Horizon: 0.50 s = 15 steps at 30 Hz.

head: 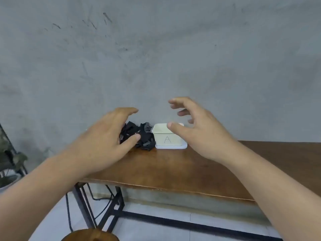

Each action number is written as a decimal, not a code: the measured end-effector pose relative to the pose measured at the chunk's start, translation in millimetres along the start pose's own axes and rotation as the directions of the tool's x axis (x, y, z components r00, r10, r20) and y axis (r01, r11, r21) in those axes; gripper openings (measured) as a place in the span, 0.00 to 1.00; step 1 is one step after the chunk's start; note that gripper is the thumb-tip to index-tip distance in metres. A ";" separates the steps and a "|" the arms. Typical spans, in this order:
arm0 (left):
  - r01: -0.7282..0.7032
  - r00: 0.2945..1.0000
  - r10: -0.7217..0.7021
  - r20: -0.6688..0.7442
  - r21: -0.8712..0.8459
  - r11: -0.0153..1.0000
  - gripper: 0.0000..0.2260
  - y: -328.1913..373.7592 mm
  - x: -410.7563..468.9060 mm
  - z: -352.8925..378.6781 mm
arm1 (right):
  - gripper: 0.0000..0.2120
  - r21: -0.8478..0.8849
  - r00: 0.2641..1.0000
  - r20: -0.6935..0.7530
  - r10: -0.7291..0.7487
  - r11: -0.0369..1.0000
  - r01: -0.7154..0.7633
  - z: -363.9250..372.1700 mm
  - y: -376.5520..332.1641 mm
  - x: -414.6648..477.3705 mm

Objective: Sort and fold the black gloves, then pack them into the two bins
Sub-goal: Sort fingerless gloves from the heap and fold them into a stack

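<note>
Both hands were empty with fingers spread. Left hand [106, 136] hovered by the black gloves [139, 136], left of the white bin marked A [167, 138]. Right hand [196, 129] was over that bin.

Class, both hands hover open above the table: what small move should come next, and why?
Probably lower the left hand onto the glove pile and pick one glove: the gloves lie unsorted beside bin A, and neither hand holds anything.
</note>
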<state>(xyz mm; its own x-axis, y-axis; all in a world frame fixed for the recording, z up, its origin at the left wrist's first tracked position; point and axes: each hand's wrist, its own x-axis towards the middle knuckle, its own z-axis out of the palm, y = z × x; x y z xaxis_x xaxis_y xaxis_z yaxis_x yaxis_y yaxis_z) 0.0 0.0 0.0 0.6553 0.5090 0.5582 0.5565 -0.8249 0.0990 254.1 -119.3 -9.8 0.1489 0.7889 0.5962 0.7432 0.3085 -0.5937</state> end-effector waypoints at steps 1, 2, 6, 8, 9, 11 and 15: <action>0.007 1.000 -0.007 0.005 0.001 1.000 0.28 -13.6 -2.9 4.5 | 0.25 -0.028 1.000 0.015 -0.001 1.000 0.001 15.1 2.8 6.7; 0.029 1.000 -0.029 0.004 0.007 1.000 0.28 -28.4 -5.2 8.5 | 0.26 -0.062 1.000 0.021 0.007 0.998 -0.005 29.7 5.4 14.9; 0.134 0.990 -0.133 0.053 -0.021 0.991 0.27 -96.4 -22.1 33.7 | 0.29 -0.163 0.995 0.097 -0.002 0.986 0.018 99.1 19.7 41.1; 0.202 0.977 -0.197 0.084 -0.058 0.978 0.27 -131.2 -26.2 43.3 | 0.30 -0.190 0.994 0.105 0.002 0.982 0.018 129.8 25.7 55.8; 0.234 0.969 -0.226 0.099 -0.075 0.969 0.27 -149.3 -26.9 49.2 | 0.30 -0.206 0.994 0.109 0.010 0.978 0.013 144.7 29.4 62.9; 0.273 0.957 -0.261 0.131 -0.091 0.958 0.26 -182.2 -26.9 61.8 | 0.30 -0.216 0.991 0.132 0.030 0.976 -0.001 173.3 37.6 74.3; 0.285 0.948 -0.262 0.179 -0.117 0.951 0.26 -235.2 -20.9 87.6 | 0.29 -0.224 0.975 0.196 0.107 0.973 -0.062 219.4 62.7 90.8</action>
<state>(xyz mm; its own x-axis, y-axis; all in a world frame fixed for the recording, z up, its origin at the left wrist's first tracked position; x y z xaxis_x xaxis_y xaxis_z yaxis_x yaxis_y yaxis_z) -99.9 204.9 -107.2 0.5669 0.7431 0.3555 0.6563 -0.6683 0.3502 171.1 88.2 -111.4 0.0968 0.9061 0.4117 0.8599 0.1322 -0.4931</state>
